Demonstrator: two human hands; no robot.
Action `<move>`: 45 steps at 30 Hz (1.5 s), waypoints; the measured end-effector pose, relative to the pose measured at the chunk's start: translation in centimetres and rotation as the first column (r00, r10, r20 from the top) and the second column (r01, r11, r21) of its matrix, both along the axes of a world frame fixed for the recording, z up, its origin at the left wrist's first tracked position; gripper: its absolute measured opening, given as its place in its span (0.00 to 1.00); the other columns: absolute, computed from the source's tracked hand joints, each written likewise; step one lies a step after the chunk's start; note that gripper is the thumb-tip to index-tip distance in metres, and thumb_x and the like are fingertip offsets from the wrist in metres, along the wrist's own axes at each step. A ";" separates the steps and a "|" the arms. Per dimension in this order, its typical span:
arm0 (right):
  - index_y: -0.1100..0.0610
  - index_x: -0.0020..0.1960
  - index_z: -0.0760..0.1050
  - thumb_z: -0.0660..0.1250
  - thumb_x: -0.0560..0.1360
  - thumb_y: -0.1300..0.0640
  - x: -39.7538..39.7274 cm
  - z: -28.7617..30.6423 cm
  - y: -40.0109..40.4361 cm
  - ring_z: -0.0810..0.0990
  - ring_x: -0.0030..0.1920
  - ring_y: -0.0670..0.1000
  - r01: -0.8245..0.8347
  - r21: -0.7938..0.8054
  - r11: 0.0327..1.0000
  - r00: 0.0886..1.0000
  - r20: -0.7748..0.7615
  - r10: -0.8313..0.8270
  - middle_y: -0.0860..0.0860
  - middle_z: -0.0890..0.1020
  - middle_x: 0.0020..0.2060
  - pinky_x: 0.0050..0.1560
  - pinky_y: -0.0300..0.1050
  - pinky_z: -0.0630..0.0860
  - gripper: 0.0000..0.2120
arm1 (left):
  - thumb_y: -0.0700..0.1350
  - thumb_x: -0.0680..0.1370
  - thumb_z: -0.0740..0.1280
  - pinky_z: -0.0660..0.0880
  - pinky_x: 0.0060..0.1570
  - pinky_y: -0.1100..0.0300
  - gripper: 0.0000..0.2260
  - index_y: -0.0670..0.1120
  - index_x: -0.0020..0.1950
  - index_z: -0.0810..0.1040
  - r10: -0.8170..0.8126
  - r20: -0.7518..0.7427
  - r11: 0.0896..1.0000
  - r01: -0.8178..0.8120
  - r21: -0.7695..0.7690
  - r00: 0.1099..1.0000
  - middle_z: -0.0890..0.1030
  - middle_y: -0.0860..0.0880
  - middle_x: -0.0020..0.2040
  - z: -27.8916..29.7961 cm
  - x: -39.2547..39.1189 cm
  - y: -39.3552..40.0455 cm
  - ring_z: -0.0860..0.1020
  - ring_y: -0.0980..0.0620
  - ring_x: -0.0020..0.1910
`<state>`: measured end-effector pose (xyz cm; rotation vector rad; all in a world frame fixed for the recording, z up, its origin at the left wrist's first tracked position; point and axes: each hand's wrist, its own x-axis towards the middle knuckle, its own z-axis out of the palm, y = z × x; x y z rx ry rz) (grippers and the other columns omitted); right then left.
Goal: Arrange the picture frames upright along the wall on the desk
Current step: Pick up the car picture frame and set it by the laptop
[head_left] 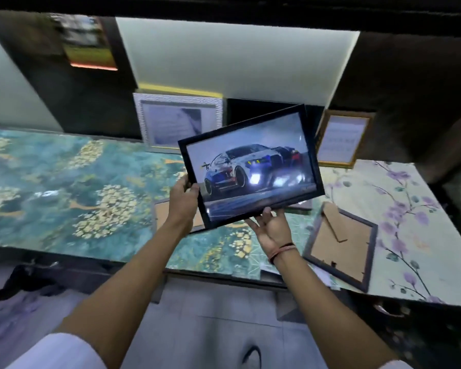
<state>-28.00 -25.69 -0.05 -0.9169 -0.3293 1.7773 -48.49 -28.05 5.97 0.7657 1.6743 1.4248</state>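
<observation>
Teal-gold patterned desk (51, 182); floral sheet (410, 209) at right; white wall (224, 62) behind.

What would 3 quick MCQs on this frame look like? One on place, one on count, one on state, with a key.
1. Where does the face-down frame lie?
A. on the desk's right part, near the front edge
B. against the wall
C. on the floor

2. How many frames stand upright at the wall?
A. none
B. two
C. five

3. What state is the car picture frame in?
A. flat on the desk
B. hung on the wall
C. held tilted above the desk

Key: 1 A, its cardboard back and stand face up on the floral surface. 2 B, the white frame and the gold frame. 3 C, the left hand grips its left edge and the right hand supports its bottom edge.
</observation>
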 end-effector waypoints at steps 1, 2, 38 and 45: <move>0.52 0.67 0.68 0.55 0.82 0.70 -1.3 -0.2 -0.1 0.77 0.52 0.56 -0.021 -0.013 1.000 1.000 -0.011 0.021 0.55 0.77 0.47 0.51 0.61 0.82 0.19 | 0.37 0.86 0.61 0.69 0.37 0.59 0.09 0.48 0.59 0.79 -0.001 0.001 1.000 0.001 0.009 1.000 0.79 0.43 0.52 -0.7 -1.5 -0.1 0.75 0.45 0.46; 0.53 0.65 0.69 0.56 0.82 0.70 -2.3 -0.3 -0.1 0.78 0.52 0.57 -0.037 -0.018 0.999 0.999 -0.029 0.037 0.56 0.77 0.48 0.51 0.59 0.82 0.17 | 0.37 0.85 0.62 0.69 0.37 0.57 0.10 0.48 0.53 0.81 0.005 0.023 1.000 -0.005 0.017 1.000 0.79 0.44 0.47 -1.1 -2.7 0.0 0.75 0.46 0.44; 0.59 0.28 0.68 0.69 0.71 0.64 -14.0 -10.0 17.3 0.63 0.27 0.55 -0.394 -0.245 0.886 -0.338 0.935 0.108 0.56 0.67 0.24 0.27 0.43 0.58 0.16 | 0.28 0.79 0.60 0.75 0.36 0.58 0.12 0.34 0.43 0.82 -0.105 -0.113 0.915 0.052 -0.400 0.988 0.82 0.41 0.39 -17.3 -28.0 14.1 0.81 0.45 0.37; 0.59 0.33 0.66 0.65 0.70 0.63 -16.9 -6.3 21.8 0.69 0.37 0.58 -0.445 -0.077 0.892 -0.336 0.938 -0.086 0.57 0.71 0.35 0.39 0.46 0.63 0.10 | 0.30 0.76 0.59 0.62 0.34 0.58 0.14 0.43 0.34 0.66 -0.040 -0.201 0.915 -0.045 -0.402 0.979 0.68 0.42 0.33 -17.3 -28.5 16.7 0.66 0.46 0.32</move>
